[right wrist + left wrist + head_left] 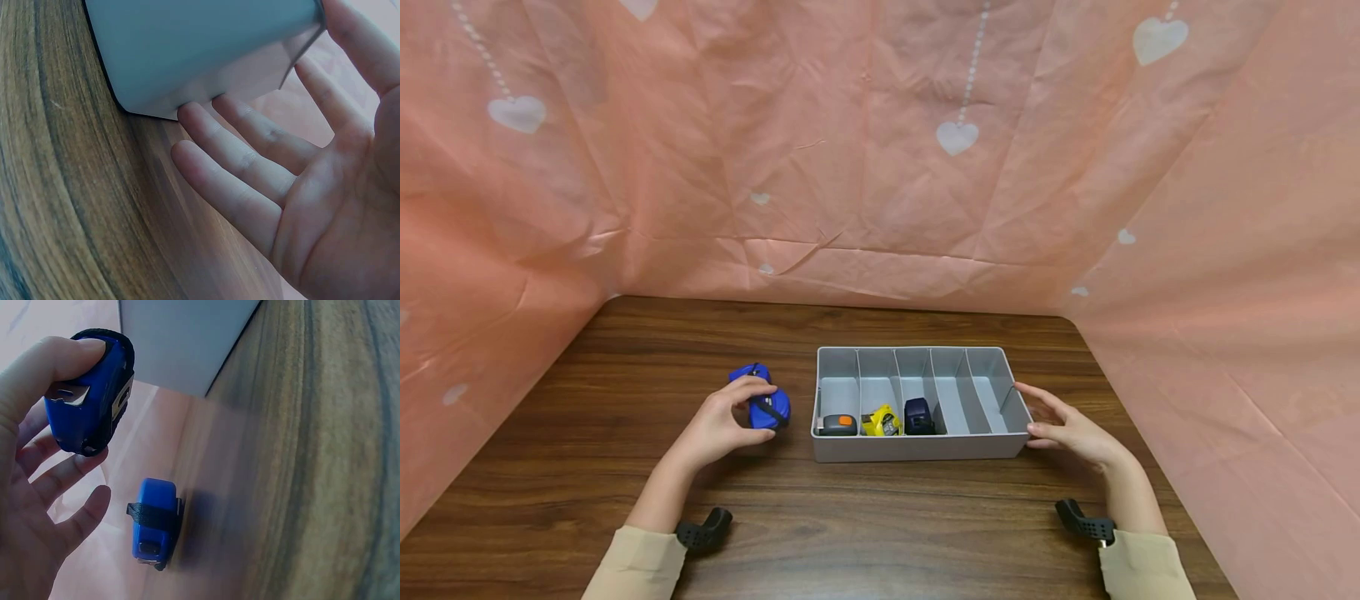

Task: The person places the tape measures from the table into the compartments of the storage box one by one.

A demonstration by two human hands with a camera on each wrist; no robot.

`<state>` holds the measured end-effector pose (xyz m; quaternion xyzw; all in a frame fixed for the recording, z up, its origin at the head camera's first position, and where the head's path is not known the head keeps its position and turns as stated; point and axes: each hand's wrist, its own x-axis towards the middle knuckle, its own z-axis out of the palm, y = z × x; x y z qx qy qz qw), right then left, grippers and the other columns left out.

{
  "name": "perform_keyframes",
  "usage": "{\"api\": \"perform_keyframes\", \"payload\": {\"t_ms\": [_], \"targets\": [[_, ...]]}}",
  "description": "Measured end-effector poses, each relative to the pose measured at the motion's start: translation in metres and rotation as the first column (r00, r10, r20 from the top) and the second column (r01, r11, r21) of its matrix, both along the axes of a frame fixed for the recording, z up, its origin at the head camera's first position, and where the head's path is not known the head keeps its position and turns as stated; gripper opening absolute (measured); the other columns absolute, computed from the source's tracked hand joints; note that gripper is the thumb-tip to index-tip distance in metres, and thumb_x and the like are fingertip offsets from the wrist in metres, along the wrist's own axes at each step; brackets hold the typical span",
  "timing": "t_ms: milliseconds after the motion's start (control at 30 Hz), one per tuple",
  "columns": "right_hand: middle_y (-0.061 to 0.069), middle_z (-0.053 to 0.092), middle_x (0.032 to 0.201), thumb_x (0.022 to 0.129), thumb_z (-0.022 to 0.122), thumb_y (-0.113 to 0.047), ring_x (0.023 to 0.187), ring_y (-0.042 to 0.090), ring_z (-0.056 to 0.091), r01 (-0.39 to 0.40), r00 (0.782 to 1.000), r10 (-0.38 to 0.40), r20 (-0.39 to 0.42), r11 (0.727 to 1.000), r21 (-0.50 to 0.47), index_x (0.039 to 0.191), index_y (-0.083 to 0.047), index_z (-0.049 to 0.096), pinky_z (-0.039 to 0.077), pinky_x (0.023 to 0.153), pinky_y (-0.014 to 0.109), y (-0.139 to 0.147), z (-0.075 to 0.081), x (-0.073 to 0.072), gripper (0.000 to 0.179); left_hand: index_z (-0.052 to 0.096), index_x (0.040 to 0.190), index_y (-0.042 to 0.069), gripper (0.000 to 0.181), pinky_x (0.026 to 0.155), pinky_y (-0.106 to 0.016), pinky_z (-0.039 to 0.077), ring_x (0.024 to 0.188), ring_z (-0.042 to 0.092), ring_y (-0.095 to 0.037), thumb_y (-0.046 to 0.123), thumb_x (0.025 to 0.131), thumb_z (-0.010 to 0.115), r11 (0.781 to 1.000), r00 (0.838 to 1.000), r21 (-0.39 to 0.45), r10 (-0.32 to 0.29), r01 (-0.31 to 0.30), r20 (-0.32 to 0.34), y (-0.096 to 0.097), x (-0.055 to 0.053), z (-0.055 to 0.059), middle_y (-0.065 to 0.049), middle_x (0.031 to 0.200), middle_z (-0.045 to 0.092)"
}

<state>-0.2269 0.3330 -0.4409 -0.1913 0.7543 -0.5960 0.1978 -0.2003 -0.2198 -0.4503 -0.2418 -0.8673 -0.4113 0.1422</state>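
1. On my left hand point(726, 421), the fingers grasp a blue tape measure point(771, 407), pinching it between the thumb on one side and the fingertips on the other. It has a black strap and sits just off the tray's left end, on the side toward the bench's left edge.
2. A second blue tape measure point(748, 372), also strapped in black, rests on the bench point(880, 517) just past the one I hold, on the side of the far left corner.
3. My right hand point(1075, 433) has its fingers released and loosely extended. Some fingertips touch the tray's right end wall; the little finger stands apart from it.
4. The grey tray point(917, 450) lies on the bench, nearer the far right corner than the far left one, its long sides running roughly along the far edge.
5. Of its five compartments, counting from the left end, the first holds a grey tape measure point(837, 426) with an orange button, the second a yellow tape measure point(882, 422), the third a dark blue tape measure point(919, 417). All three sit against the tray's near wall.
6. A pink curtain point(820, 167) with white hearts hangs beyond the bench's far edge.
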Motion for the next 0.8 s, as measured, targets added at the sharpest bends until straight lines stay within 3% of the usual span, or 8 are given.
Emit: {"api": "perform_keyframes", "payload": {"t_ms": [233,433,633,800], "targets": [[0.038,0.017,0.146,0.095,0.054,-0.001,0.115,0.019,0.054,-0.003,1.000,0.004,0.004,1.000,-0.004,0.152,-0.006,0.020,0.050,0.086,0.043,0.001,-0.001,0.000,0.066,0.067,0.117,0.009,0.061,0.075,-0.036,0.049,0.106,0.055,-0.027,0.008,0.061,0.091,1.000,1.000,-0.001,-0.008,0.008,0.010,0.002,0.000,0.005,-0.013,0.122,0.059],[0.037,0.018,0.146,0.095,0.054,-0.001,0.115,0.020,0.053,0.001,1.000,-0.001,0.007,1.000,-0.002,0.152,-0.006,0.020,0.050,0.086,0.043,0.000,-0.001,0.000,0.066,0.067,0.116,0.010,0.060,0.077,-0.036,0.050,0.106,0.055,-0.023,0.007,0.061,0.090,1.000,0.999,0.022,-0.021,0.020,0.027,0.008,0.001,0.010,-0.005,0.118,0.058],[0.037,0.017,0.147,0.095,0.054,-0.002,0.115,0.019,0.053,0.002,1.000,-0.002,0.009,1.000,-0.004,0.152,-0.007,0.020,0.050,0.086,0.042,0.000,0.000,0.001,0.066,0.067,0.117,0.008,0.060,0.080,-0.049,0.049,0.109,0.053,-0.026,0.006,0.062,0.090,0.999,0.999,0.035,-0.023,0.021,0.033,0.013,-0.001,0.016,-0.006,0.117,0.059],[0.037,0.018,0.146,0.096,0.054,-0.002,0.115,0.021,0.053,0.002,1.000,-0.002,0.006,1.000,0.000,0.152,-0.006,0.020,0.050,0.086,0.042,-0.001,0.001,0.001,0.066,0.067,0.117,0.008,0.059,0.080,-0.052,0.048,0.108,0.054,-0.025,0.007,0.062,0.089,0.999,0.999,0.039,-0.026,0.024,0.037,0.016,-0.002,0.018,-0.006,0.118,0.060]]}}
